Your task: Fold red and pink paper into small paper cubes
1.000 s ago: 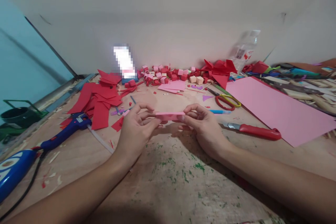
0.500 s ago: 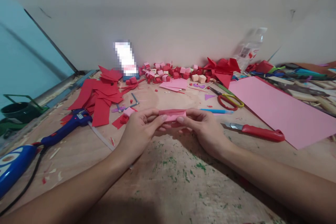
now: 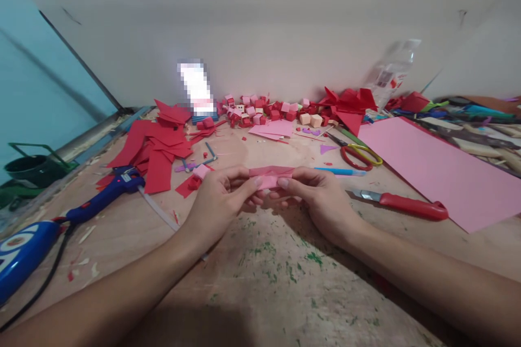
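Since the earlier frame both hands have drawn closer together, and the pink paper strip [image 3: 271, 177] looks more folded — shorter than before. From the head view, the left hand [image 3: 220, 203] pinches its left end, the right hand [image 3: 321, 200] grips its right end, held just above the wooden table [image 3: 268, 282]. To the right lie a red-handled knife [image 3: 401, 203], scissors [image 3: 360, 156] and a pink sheet [image 3: 439, 171]; at left, a blue glue gun [image 3: 101, 198] beside red paper scraps [image 3: 157, 149].

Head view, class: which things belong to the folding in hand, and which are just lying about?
In hand:
pink paper strip
left hand
right hand

Lying about:
scissors
red-handled knife
blue glue gun
large pink sheet
red paper pieces
small cubes
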Available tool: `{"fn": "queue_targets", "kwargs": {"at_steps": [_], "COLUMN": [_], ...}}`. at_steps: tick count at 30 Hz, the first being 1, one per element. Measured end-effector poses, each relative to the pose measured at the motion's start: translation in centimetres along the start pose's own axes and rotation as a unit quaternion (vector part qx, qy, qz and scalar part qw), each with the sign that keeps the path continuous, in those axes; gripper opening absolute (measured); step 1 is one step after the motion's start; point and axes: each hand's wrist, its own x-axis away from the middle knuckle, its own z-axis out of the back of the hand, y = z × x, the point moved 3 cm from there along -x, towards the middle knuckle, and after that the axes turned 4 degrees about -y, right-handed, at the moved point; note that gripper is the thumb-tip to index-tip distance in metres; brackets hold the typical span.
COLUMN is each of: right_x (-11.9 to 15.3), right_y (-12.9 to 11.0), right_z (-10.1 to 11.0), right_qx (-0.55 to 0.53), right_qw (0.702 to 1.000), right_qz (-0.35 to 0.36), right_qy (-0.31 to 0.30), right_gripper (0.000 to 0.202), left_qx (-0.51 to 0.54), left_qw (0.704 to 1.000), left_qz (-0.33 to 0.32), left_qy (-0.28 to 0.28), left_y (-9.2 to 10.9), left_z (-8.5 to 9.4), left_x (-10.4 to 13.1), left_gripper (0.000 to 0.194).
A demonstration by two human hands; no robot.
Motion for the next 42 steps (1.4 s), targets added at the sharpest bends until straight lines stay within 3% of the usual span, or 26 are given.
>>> {"fn": "queue_targets", "kwargs": {"at_steps": [5,10,19,34,42], "right_x": [0.09,0.03,0.10,0.11,0.07], "right_y": [0.04,-0.35,-0.65,-0.64,-0.34], "right_z": [-0.23,-0.26,-0.21,-0.33,-0.11], "right_qx": [-0.006,0.027,0.083,0.058,0.052], "right_qw": [1.000,1.000,0.993,0.994,0.993], "right_qz": [-0.012,-0.015,-0.029,-0.032,-0.015], "right_qy": [0.008,-0.004,-0.080,-0.086,-0.105], "right_gripper": [0.029,0.029,0.028,0.028,0.028], "left_qx": [-0.051,-0.073,-0.070,-0.037,-0.033], "left_qw": [0.997,0.996,0.995,0.995,0.997], "left_qz": [0.015,0.000,-0.015,-0.003,0.012], "left_qy": [-0.049,-0.048,-0.065,-0.088,-0.066], "left_y": [-0.39,-0.35,-0.21,-0.35,-0.82], "left_z": [-0.26,-0.14,-0.31,-0.32,-0.08], "left_x": [-0.28,-0.38,0.02,-0.16,-0.29], "left_gripper": [0.027,0.026,0.023,0.023,0.027]}}
